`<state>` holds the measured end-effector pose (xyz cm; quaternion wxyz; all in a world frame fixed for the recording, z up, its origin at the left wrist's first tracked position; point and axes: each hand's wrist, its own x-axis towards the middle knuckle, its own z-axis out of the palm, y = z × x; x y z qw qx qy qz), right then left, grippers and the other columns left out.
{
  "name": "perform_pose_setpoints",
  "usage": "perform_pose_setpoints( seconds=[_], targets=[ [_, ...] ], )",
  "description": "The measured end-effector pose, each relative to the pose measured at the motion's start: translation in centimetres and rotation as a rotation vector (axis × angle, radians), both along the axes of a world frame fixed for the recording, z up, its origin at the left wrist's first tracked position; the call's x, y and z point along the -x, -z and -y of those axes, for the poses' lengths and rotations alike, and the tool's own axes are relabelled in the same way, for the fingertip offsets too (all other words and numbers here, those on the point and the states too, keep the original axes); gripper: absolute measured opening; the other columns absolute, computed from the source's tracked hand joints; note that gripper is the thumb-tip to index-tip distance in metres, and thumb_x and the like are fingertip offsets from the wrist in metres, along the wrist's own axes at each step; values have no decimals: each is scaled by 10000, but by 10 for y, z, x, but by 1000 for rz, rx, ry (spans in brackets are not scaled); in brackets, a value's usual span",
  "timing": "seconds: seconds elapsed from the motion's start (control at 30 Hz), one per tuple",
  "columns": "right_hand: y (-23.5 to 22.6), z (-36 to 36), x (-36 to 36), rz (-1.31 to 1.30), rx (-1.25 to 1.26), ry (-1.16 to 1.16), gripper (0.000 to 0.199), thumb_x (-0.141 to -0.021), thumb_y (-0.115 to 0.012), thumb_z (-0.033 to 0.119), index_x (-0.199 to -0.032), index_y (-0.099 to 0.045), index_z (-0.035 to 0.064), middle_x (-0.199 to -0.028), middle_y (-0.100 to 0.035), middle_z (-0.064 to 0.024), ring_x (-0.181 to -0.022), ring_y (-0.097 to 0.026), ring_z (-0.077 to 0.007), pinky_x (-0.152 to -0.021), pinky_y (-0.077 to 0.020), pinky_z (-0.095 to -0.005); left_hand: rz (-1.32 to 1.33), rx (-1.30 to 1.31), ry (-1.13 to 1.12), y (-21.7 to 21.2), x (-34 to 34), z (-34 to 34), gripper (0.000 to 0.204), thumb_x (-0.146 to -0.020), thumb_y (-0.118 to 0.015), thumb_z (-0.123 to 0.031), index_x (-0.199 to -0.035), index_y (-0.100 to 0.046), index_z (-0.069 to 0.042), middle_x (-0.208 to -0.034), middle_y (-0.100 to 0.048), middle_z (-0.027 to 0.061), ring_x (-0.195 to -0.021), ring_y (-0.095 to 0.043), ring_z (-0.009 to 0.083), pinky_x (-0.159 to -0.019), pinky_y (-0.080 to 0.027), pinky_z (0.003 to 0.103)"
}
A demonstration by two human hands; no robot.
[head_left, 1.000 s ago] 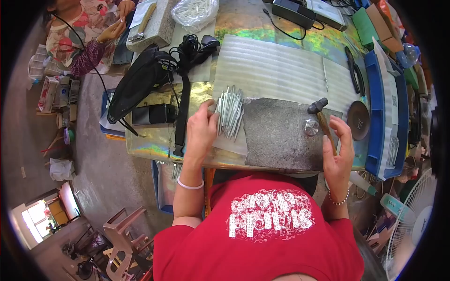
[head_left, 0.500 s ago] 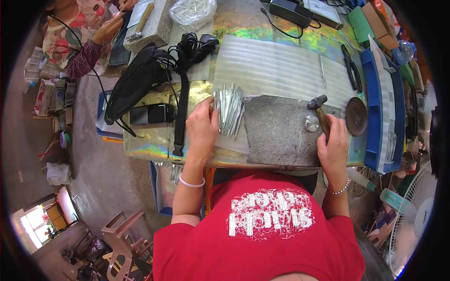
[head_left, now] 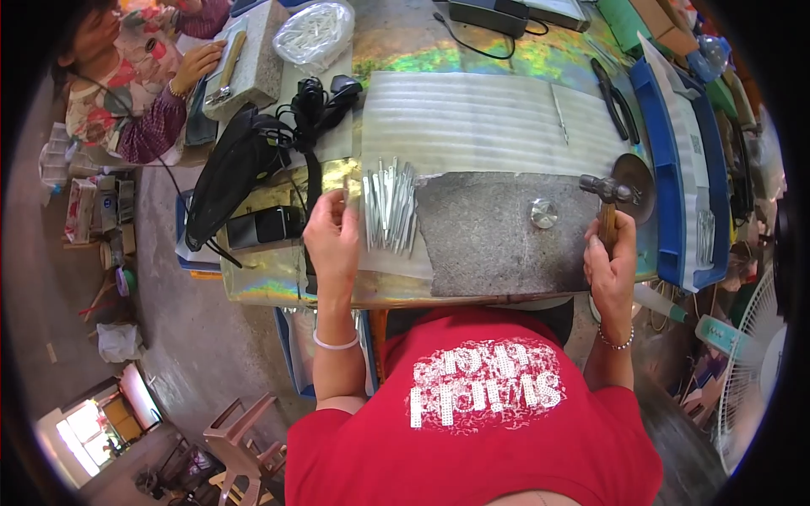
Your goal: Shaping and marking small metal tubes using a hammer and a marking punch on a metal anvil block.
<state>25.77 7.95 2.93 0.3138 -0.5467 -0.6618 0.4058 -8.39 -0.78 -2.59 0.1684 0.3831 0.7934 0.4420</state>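
My right hand (head_left: pixel 611 266) is wrapped round the wooden handle of a small hammer (head_left: pixel 607 218); its dark metal head is up near a dark round disc (head_left: pixel 639 173). A worn grey slab (head_left: pixel 489 236) lies before me, with a shiny round metal piece (head_left: pixel 543 213) on its right half. My left hand (head_left: pixel 332 249) is beside a bundle of thin silvery metal rods (head_left: pixel 388 207), apart from them. Its fingers are drawn together, and I cannot make out what, if anything, is between them.
Pliers (head_left: pixel 616 99) and one thin rod (head_left: pixel 560 112) lie beyond the slab, near a blue tray (head_left: pixel 669 185). At left are a black pouch (head_left: pixel 236 169) and a black box (head_left: pixel 257 226). A co-worker's hand (head_left: pixel 199 64) rests by a stone block (head_left: pixel 253 63).
The hammer has risen off the slab and moved right with my right hand. My left hand has pulled slightly away from the rods. The co-worker's hand has come to the stone block.
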Motion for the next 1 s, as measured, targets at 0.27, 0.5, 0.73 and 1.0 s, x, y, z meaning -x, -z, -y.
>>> perform_pose_setpoints(
  seconds=[0.27,0.5,0.73,1.0],
  targets=[
    [-5,-11,-30,-392,103,223,187,-842,-488,-34,-1008,-474,51,-789,-571,-23,-475,-392,-10,-415,-302,-167,439,-325,155,-89,-48,12,112,-911,-492,-4,-1022,-489,-13,-825,-597,105,-699,-581,133,-625,-471,241],
    [15,14,-44,-360,192,211,163,-862,-483,-21,-988,-537,66,-759,-587,-15,-476,-360,8,-430,-273,-158,1036,-1040,895,-149,-138,-15,85,-910,-418,-7,-923,-367,-74,-798,-599,163,-511,-537,242,-520,-471,347],
    [22,15,-51,-468,209,208,139,-889,-438,-30,-993,-494,42,-846,-575,-92,-433,-327,3,-381,-274,-154,872,-940,722,-149,-151,-12,73,-915,-432,-27,-938,-388,-80,-814,-592,140,-544,-543,231,-546,-471,345],
    [26,23,-45,-541,138,159,117,-880,-417,-52,-948,-463,33,-933,-547,-133,-515,-409,-40,-440,-363,-165,917,-939,659,-154,-160,13,61,-923,-452,-54,-958,-416,-88,-835,-582,110,-588,-552,217,-580,-471,343]
  ],
)
